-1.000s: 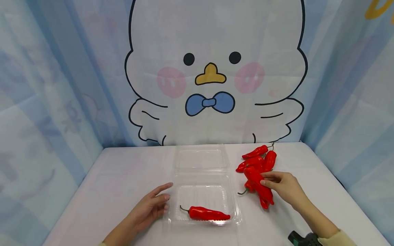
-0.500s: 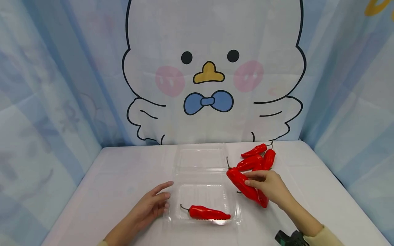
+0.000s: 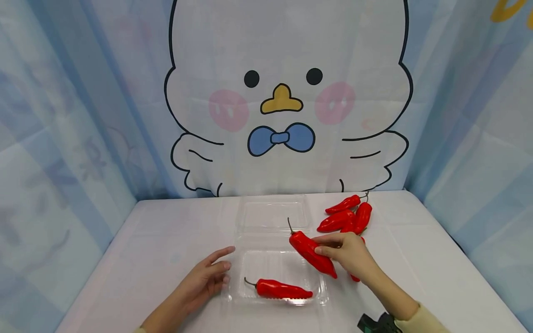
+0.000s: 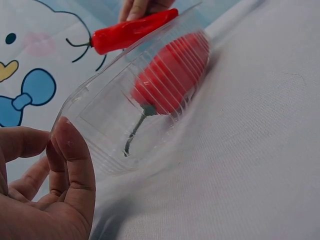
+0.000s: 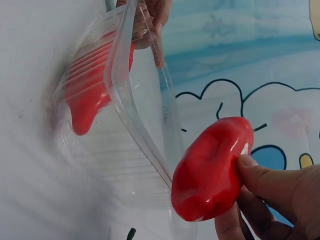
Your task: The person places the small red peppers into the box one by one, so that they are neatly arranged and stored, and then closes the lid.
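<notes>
My right hand (image 3: 347,254) pinches a red chili pepper (image 3: 310,253) by its side, stem up and to the left, over the right edge of the clear plastic container (image 3: 266,266). In the right wrist view the held pepper (image 5: 212,172) shows its blunt lower end, with the thumb on one side and fingers beneath. My left hand (image 3: 206,280) is at the container's left edge; in the left wrist view its thumb and fingers (image 4: 72,150) pinch the rim. One red chili pepper (image 3: 283,289) lies crosswise in the near part of the container, stem to the left.
Several more red chili peppers (image 3: 337,220) lie in a pile to the right of the container, partly hidden by my right hand. The container's lid (image 3: 272,215) lies folded back, open, toward the curtain (image 3: 287,171). A white cloth covers the table (image 3: 175,231).
My right hand has lifted a pepper off the pile and carried it left to the container's right edge. The left hand and the pepper in the container have stayed in place.
</notes>
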Motion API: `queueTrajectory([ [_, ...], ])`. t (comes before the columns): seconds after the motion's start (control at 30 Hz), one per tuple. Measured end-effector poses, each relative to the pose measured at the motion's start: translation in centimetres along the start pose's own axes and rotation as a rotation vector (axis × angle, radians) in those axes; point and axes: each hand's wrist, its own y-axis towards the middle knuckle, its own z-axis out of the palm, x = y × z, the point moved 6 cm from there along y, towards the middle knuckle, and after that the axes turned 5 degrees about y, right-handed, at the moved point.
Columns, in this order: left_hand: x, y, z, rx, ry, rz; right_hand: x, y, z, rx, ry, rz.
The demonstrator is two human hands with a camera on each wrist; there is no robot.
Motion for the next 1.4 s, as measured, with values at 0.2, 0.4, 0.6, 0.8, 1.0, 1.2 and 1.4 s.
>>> queueTrajectory([
  [0.2,0.1,-0.1,0.0,0.003,-0.011,0.000,0.7,0.1,1.1,0.015,0.042,-0.010],
  [0.4,0.2,-0.1,0.2,-0.004,-0.003,-0.010,1.4,0.4,2.5,0.043,0.041,-0.060],
  [0.6,0.4,-0.1,0.6,-0.001,-0.001,-0.013,1.6,0.4,3.9,0.072,-0.010,-0.135],
  [0.8,0.4,-0.1,0.7,-0.008,0.003,-0.009,1.6,0.2,5.2,0.094,-0.053,-0.183],
  [1.0,0.4,-0.1,0.7,-0.013,0.004,-0.008,1.7,-0.1,6.1,0.116,-0.113,-0.220],
  [1.2,0.3,-0.1,0.8,-0.014,0.002,-0.011,1.7,-0.3,6.6,0.138,-0.147,-0.241],
  [1.4,0.4,-0.1,0.6,-0.024,0.019,-0.011,1.6,-0.3,7.3,0.171,-0.185,-0.276],
])
